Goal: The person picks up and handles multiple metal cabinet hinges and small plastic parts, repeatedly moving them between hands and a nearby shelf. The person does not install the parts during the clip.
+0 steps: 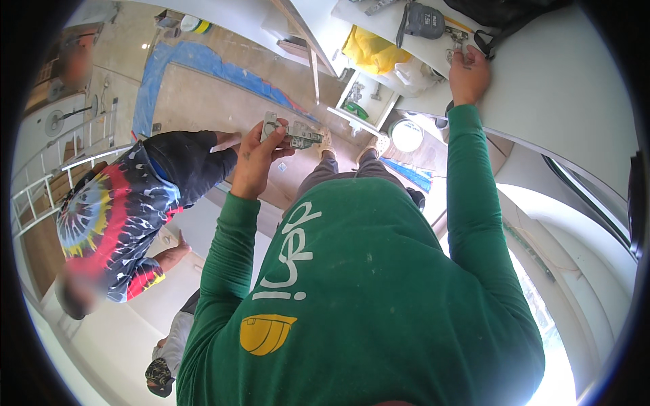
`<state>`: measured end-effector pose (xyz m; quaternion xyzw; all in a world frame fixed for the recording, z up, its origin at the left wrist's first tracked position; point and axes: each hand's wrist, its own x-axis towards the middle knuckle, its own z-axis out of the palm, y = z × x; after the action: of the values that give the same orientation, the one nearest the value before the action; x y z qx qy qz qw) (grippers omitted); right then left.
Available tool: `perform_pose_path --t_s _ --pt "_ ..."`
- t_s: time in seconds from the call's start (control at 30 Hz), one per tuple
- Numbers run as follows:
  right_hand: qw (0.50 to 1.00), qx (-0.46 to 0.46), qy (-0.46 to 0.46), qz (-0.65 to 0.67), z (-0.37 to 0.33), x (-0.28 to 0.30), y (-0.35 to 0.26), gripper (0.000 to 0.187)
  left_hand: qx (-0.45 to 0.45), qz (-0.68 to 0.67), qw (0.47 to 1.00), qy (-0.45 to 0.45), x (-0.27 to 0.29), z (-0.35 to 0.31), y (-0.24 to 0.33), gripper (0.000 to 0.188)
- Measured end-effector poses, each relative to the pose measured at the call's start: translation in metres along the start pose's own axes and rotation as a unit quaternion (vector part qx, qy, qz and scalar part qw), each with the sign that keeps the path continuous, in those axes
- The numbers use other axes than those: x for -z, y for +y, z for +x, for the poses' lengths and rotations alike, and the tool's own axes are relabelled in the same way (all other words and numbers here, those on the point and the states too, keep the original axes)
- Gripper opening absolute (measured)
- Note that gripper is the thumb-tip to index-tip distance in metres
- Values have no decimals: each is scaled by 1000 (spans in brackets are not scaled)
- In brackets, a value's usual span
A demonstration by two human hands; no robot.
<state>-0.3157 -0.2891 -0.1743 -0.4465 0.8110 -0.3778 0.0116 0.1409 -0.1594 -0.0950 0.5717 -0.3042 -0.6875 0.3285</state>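
My left hand [254, 162] is raised in front of me, its fingers closed on a metal cabinet hinge [302, 135] with a round cup plate at one end. Out to the right, my right hand [469, 80] is over the white countertop, fingertips pinching a second metal cabinet hinge [458, 36] that lies there. Just left of that hinge sits a dark grey tape measure [424, 21]. A black bag [518, 15] lies beyond my right hand. Under the counter, an open white drawer [386, 116] holds several metal hinge parts and a green item.
A yellow bag [374, 51] bulges below the counter, above a white bucket [406, 135] on the floor. To my left a person in a tie-dye shirt [122, 216] bends near a white ladder [51, 193]; another person in a cap [160, 375] is behind. Blue sheeting [150, 88] edges the floor.
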Motion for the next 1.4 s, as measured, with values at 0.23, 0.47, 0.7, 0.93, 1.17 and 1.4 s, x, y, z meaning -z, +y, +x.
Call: perform_pose_path --t_s 0.23,0.47,0.7,0.93,1.17,1.4 --pt "996 77 4 50 -34 30 10 31 -6 1 1000 0 -3 6 -11 31" --pt "990 104 -59 73 -94 58 -9 20 -14 17 1000 -1 -3 10 -20 30" --pt "920 -6 -348 179 -182 35 -28 18 4 -26 999 -39 24 17 -29 32" --pt "664 -238 -645 294 -258 13 -71 34 31 -9 998 -60 43 14 -42 36" --pt "582 -199 -731 295 -267 8 -111 32 60 -37 993 -91 46 8 -58 38" --pt "556 -243 -745 278 -277 -7 -119 32 84 -210 973 -43 45 6 -104 35"
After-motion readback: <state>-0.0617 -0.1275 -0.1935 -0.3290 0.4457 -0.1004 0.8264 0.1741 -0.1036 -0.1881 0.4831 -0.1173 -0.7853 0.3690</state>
